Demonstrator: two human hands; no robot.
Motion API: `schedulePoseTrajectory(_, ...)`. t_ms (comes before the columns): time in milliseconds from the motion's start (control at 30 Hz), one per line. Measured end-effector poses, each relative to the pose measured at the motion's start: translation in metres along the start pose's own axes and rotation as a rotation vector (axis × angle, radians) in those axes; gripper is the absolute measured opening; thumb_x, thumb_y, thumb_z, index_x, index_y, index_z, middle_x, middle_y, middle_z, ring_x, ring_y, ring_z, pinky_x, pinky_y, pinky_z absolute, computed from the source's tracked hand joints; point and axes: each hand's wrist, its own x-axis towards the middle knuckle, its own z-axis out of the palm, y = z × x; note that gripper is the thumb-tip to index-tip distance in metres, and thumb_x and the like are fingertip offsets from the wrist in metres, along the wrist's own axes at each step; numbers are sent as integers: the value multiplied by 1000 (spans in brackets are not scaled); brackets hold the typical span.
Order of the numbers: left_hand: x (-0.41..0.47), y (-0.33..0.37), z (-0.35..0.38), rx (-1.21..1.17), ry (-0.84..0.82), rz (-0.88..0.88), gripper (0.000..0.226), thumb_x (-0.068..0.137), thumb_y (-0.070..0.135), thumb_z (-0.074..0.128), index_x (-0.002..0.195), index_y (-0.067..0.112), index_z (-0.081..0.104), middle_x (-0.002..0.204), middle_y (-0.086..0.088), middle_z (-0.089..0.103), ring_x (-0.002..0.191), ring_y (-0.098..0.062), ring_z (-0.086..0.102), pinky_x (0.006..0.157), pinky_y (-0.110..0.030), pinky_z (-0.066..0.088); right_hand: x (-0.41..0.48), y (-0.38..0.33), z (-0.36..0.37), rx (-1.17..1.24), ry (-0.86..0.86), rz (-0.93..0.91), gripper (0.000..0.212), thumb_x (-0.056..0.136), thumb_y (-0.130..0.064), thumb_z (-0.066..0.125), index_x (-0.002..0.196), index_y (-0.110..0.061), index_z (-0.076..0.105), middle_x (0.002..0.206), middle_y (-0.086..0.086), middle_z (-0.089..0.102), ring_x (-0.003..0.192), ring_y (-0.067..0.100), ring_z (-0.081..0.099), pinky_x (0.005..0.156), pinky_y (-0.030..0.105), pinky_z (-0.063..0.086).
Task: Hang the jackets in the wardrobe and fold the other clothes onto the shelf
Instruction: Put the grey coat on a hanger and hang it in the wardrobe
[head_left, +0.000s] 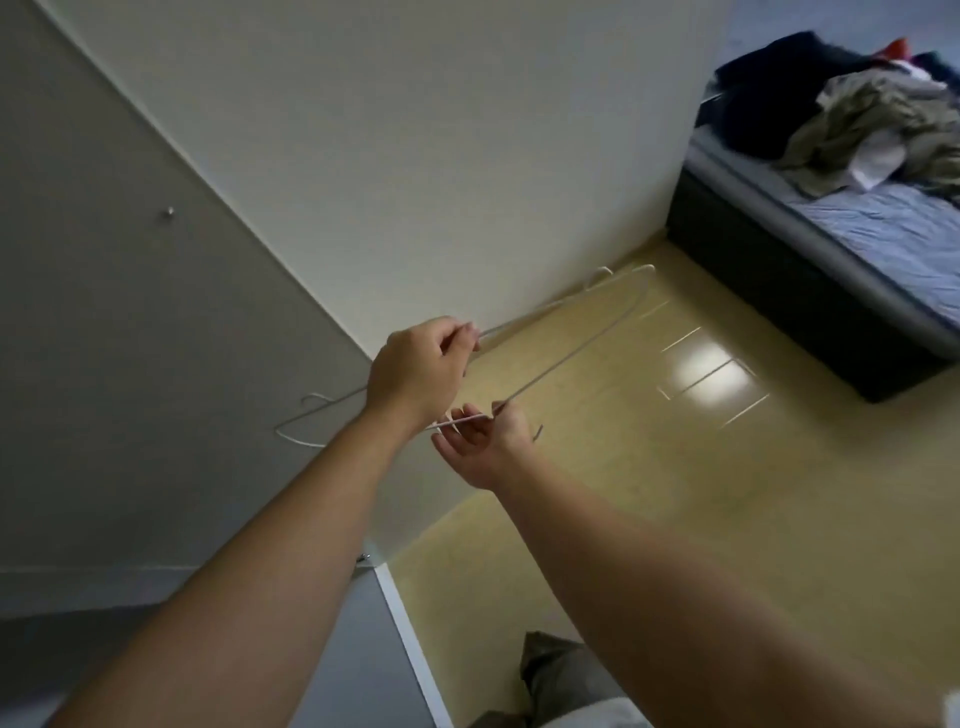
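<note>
Thin white wire hangers are held in front of me above the floor. One hanger (582, 338) stretches up and to the right; a second hanger (304, 415) sticks out to the left. My left hand (415, 371) pinches the hanger wire at its upper side. Just below it, my right hand (488, 441) has its fingers curled round the lower wire. A heap of clothes (852, 104), dark, khaki and white, lies on the bed (857, 218) at the upper right. The grey wardrobe door (104, 312) with a small metal knob (169, 212) fills the left side.
A white wall (415, 130) runs between the wardrobe and the bed. Glossy yellow floor (675, 493) lies below my hands. The bed's dark base (779, 291) stands on the floor at right. A white panel edge (410, 639) shows at the bottom, and my trouser leg (561, 670).
</note>
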Motion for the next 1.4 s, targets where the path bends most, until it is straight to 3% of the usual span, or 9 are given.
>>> schedulePoseTrajectory(167, 62, 108, 11, -85, -176, 150, 30, 101, 41, 53, 83, 29, 73, 70, 12, 67, 64, 6, 58, 59, -15, 41, -56, -113, -11, 108, 137, -99, 50, 107, -34, 34, 85, 1, 62, 90, 16, 66, 87, 36, 68, 76, 50, 56)
schedulePoseTrajectory(267, 94, 157, 30, -124, -192, 187, 32, 101, 44, 52, 87, 26, 74, 71, 11, 66, 62, 2, 56, 56, -16, 38, -78, -173, -18, 151, 174, -185, 48, 105, -35, 37, 81, -2, 63, 86, 14, 69, 87, 34, 70, 70, 46, 59)
schedulePoseTrajectory(433, 146, 204, 70, -189, -187, 319, 19, 94, 46, 64, 105, 30, 63, 98, 13, 62, 79, 1, 58, 56, -5, 40, -89, -252, -24, 277, 209, -277, 41, 105, -32, 41, 85, -3, 61, 90, 15, 65, 100, 34, 67, 87, 48, 58)
schedulePoseTrajectory(633, 247, 283, 128, -312, -303, 510, 57, 89, 42, 71, 138, 29, 46, 130, 9, 56, 108, -6, 56, 80, -15, 46, -75, -359, -17, 436, 305, -448, 35, 104, -32, 40, 82, -8, 52, 78, 9, 54, 76, 25, 58, 94, 39, 53)
schedulePoseTrajectory(733, 300, 325, 150, -374, -363, 548, 71, 87, 47, 73, 145, 31, 37, 137, 10, 52, 111, -5, 53, 80, -13, 44, -80, -418, -19, 469, 366, -564, 32, 101, -34, 47, 82, -10, 52, 73, 6, 51, 67, 20, 51, 80, 33, 48)
schedulePoseTrajectory(1000, 392, 432, 265, -553, -732, 377, 132, 49, 87, 73, 154, 28, 21, 126, 9, 50, 108, -6, 57, 74, -15, 44, -79, -553, -79, 358, 516, -707, 34, 96, -39, 65, 89, -6, 59, 79, 8, 57, 65, 15, 54, 74, 29, 51)
schedulePoseTrajectory(1133, 438, 495, 343, -518, -784, 282, 154, 32, 94, 70, 157, 23, 16, 128, 3, 51, 112, -12, 57, 91, -30, 52, -59, -639, -123, 320, 577, -733, 36, 97, -42, 60, 79, -11, 59, 65, 3, 56, 62, 15, 53, 70, 31, 48)
schedulePoseTrajectory(1233, 474, 529, 387, -477, -842, 245, 152, 36, 88, 76, 159, 24, 15, 139, -1, 48, 121, -16, 53, 97, -32, 51, -49, -704, -148, 300, 565, -739, 37, 100, -41, 56, 73, -15, 57, 60, 1, 55, 63, 16, 54, 73, 33, 48)
schedulePoseTrajectory(1400, 540, 590, 453, -319, -872, 101, 118, 70, 59, 84, 159, 19, 17, 148, -6, 45, 126, -22, 51, 95, -36, 49, -54, -816, -170, 170, 537, -724, 38, 101, -47, 52, 82, -16, 61, 70, 2, 57, 73, 19, 56, 78, 35, 51)
